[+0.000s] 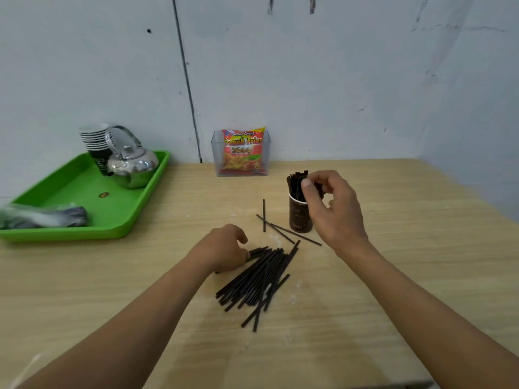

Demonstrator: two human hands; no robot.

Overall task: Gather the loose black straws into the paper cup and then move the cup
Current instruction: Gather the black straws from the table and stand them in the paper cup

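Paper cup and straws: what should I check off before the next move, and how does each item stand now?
1. Paper cup upright on the table: ok.
2. Right hand pinches the standing straws in the cup: ok.
3. Left hand gripping the loose pile: cannot tell, fingers cover the ends.
4. Stray straws beside the cup collected: not ok.
5. Cup ready to move: not ok.

We are looking at a makeshift drinks and snack corner, not a fitted kitchen. A pale wooden bench is standing against bare, scuffed wall panels. On it a green tray is carrying a steel kettle and a stack of paper cups. A clear holder is displaying a French fries snack packet. Black straws are lying loose beside a paper cup that is holding more.
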